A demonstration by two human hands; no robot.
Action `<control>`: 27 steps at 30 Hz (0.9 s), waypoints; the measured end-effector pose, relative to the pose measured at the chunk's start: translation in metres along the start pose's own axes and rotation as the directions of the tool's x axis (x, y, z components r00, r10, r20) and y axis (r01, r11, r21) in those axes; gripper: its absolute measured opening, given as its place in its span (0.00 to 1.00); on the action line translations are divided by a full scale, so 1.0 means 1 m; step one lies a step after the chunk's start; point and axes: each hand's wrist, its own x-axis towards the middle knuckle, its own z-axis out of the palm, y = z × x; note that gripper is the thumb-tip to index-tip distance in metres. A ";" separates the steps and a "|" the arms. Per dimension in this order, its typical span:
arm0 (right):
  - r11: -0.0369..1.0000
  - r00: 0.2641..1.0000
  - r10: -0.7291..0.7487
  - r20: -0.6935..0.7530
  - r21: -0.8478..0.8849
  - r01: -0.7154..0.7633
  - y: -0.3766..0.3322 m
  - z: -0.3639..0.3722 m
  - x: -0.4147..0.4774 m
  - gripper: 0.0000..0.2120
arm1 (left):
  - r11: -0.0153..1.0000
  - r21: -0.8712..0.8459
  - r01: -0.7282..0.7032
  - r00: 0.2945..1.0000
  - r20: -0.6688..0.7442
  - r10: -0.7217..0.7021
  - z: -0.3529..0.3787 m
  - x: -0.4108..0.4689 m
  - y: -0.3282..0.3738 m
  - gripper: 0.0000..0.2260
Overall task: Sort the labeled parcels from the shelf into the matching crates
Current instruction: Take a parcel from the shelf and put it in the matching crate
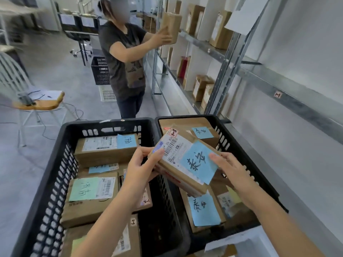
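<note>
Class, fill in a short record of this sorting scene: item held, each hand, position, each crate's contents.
held: parcel, blue handwritten note
left hand: grips parcel's left end
right hand: touches right edge; grip unclear
position: mostly over right crate
left crate: parcels, blue and green notes
right crate: parcels, blue notes
background: person lifting box at shelf

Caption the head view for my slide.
Left hand grips a blue-labelled parcel above the right crate, right hand touching it.
</note>
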 end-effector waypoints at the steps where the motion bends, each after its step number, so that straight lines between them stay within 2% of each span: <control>1: 0.999 0.998 0.034 0.051 0.001 -0.034 -0.001 0.000 0.007 0.35 | 1.000 0.003 -0.004 1.000 -0.006 0.004 -0.001 0.006 0.001 0.13; 3: 0.996 0.989 0.061 0.132 0.056 -0.069 -0.006 -0.002 0.020 0.31 | 1.000 0.020 -0.011 0.999 -0.030 0.011 0.001 0.017 0.002 0.13; 6: 0.989 0.975 0.026 0.219 0.134 -0.056 -0.015 -0.012 0.033 0.15 | 0.999 0.042 -0.035 0.999 -0.027 0.037 0.011 0.032 0.006 0.15; 8: 0.986 0.974 -0.005 0.228 0.165 -0.033 -0.019 -0.025 0.043 0.13 | 0.994 0.090 -0.061 0.998 0.001 0.061 0.020 0.045 0.008 0.17; 11: 0.981 0.988 -0.006 0.157 0.193 -0.025 -0.021 -0.051 0.055 0.15 | 0.984 0.150 -0.097 0.993 -0.049 0.105 0.033 0.063 0.007 0.12; 15: 0.965 0.999 0.041 0.018 0.260 -0.045 0.002 -0.086 0.064 0.19 | 0.967 0.223 -0.121 0.988 -0.064 0.138 0.048 0.078 -0.006 0.12; 23: 0.968 0.980 0.197 0.016 0.158 -0.197 0.067 -0.121 0.063 0.22 | 0.948 0.315 -0.042 0.999 0.005 0.042 0.078 0.091 -0.048 0.12; 27: 0.971 0.971 0.232 0.059 0.052 -0.235 0.079 -0.130 0.073 0.28 | 0.952 0.306 0.003 0.999 -0.046 0.012 0.079 0.091 -0.064 0.11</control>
